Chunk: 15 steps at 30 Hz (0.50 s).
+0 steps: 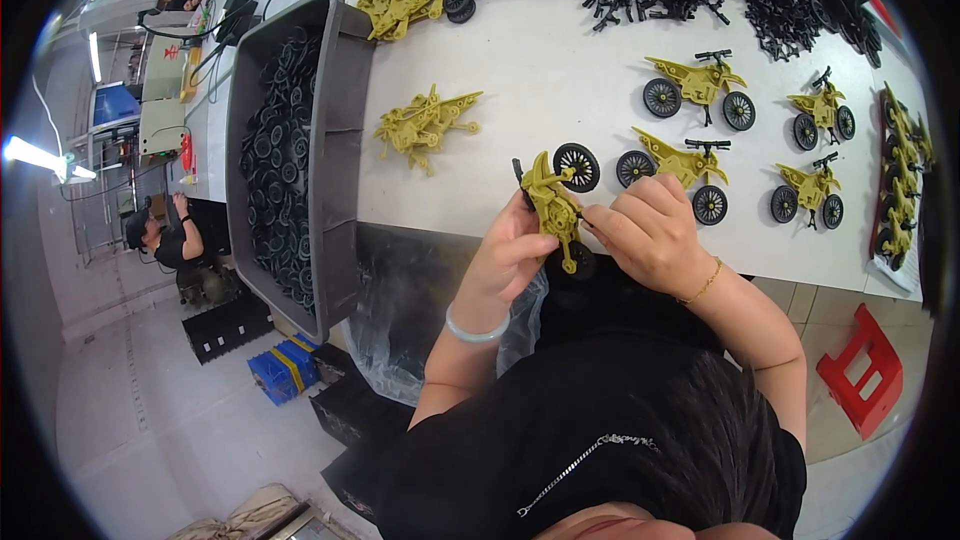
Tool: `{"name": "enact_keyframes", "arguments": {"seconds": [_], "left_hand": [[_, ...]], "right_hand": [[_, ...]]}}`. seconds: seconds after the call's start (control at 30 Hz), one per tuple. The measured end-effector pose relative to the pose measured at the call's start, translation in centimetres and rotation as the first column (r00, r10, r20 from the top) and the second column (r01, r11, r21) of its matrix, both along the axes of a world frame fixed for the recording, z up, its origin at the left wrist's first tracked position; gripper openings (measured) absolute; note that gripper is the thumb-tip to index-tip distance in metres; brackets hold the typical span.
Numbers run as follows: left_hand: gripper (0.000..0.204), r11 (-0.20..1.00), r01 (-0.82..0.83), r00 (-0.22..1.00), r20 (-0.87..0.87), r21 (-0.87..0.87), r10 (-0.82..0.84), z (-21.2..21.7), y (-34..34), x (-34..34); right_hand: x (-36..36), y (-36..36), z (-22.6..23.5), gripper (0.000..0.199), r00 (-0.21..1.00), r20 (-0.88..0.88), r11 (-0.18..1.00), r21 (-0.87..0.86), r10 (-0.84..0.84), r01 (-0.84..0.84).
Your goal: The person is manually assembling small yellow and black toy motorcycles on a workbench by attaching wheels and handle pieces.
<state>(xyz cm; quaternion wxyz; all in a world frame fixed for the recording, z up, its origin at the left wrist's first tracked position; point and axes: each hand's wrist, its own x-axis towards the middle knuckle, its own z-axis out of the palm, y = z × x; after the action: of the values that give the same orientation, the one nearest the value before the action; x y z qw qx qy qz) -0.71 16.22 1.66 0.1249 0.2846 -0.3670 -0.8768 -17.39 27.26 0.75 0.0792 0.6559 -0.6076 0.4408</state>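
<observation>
the left hand (512,252) is gripping the yellow toy motorbike (550,200) at the surface (540,50)'s near edge; the right hand (645,235) is bunching its fingertips alongside, any hold hidden; likely light, stiff plastic, it is favouring a mid-body grasp

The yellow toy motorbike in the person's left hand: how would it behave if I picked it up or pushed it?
The toy motorbike is probably light, since the left hand seems to support it with thumb and fingers. It looks like moulded plastic, so likely feels stiff. Set upright, it might roll, given its round black wheel.
</observation>
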Motion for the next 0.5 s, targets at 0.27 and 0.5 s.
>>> {"name": "enact_keyframes", "arguments": {"seconds": [0.27, 0.5], "left_hand": [[0.038, 0.99, -0.132, 0.989, -0.053, 0.057, 0.135, -1.0, 1.2, -0.8], [0.038, 0.973, -0.215, 0.971, -0.09, 0.088, 0.223, -1.0, 2.6, -1.2]], "right_hand": [[-0.4, -0.1, 0.4, 0.02, 0.979, 0.202, 0.999, 0.036, 0.01, -0.017], [-0.6, 0.8, 0.8, 0.016, 0.986, 0.155, 0.998, -0.025, 0.067, -0.064]]}}
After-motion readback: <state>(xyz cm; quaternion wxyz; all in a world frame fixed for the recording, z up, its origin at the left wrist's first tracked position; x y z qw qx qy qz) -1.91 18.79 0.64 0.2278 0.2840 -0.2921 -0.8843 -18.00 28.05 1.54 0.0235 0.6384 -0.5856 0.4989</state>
